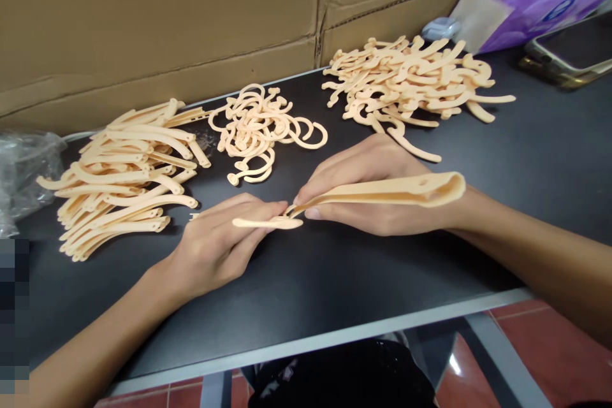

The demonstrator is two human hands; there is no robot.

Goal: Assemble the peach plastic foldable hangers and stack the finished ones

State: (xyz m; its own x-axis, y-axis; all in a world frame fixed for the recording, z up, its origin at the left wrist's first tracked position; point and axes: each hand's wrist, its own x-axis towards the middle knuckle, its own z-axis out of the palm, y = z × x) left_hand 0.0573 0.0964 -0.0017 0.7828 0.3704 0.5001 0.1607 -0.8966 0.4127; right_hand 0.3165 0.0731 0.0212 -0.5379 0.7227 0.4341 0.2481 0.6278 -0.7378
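Right hand: fingers clamping the long peach arm.
Left hand: fingertips pinching the small piece.
Risk: the thin tips may be slipping apart or bending at the join.

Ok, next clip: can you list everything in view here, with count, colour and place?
long curved strips: a pile, peach, table's left
open hook rings: a smaller heap, peach, middle back
hooked pieces: a pile, peach, right back
long arm piece: one, peach, in the right hand
small flat piece: one, peach, at the left fingertips, meeting the arm piece's tip
table: one, black with a pale edge
cardboard: brown, behind the table
clear plastic bag: one, far left
tissue pack: one, purple, top right
phone: one, dark, top right
left hand: one, centre
right hand: one, centre
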